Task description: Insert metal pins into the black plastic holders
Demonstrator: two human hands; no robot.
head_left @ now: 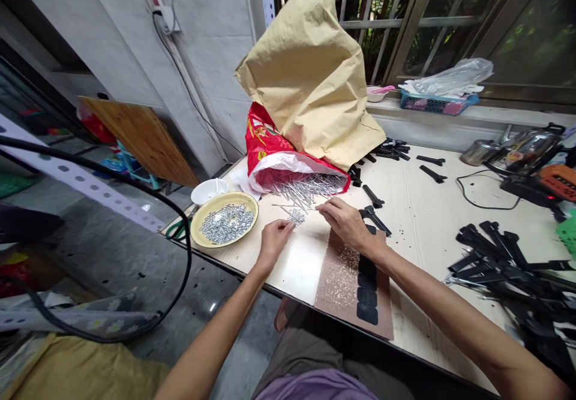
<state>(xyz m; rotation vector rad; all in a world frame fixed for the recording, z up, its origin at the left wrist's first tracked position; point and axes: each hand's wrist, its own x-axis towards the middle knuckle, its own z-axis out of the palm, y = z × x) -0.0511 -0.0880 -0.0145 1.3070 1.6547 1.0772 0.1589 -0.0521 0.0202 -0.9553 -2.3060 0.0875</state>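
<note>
— Beyond our pale counter [423, 208] we see a barred window [378, 25], with a blue basket [434, 103] on its sill. Where are our hands?

— Both are over the counter. Our left hand [273, 243] is right of the yellow dish [197, 234], its fingertips just beside a little heap of small metal pieces [296, 216]. They're too small for us to tell nuts from washers.

— Does it hold one?

— Its fingers are drawn narrow, but we can't tell whether they've closed on anything.

— And our right hand [345, 223]?

— It reaches over the far end of a brown sheet [330, 295] bearing black rounded pads [368, 314]. Its fingers are narrow too, near the long metal fasteners [300, 195]; we can't make out a grip.

— Where do those fasteners lie?

— They spill from the mouth of a red bag [260, 139], under a tan sack [315, 70]. More small pieces fill the dish, beside a white bowl [209, 190].

— And to our right?

— Black plastic parts [490, 250] lie piled, with a metal kettle [528, 148] behind them.
</note>
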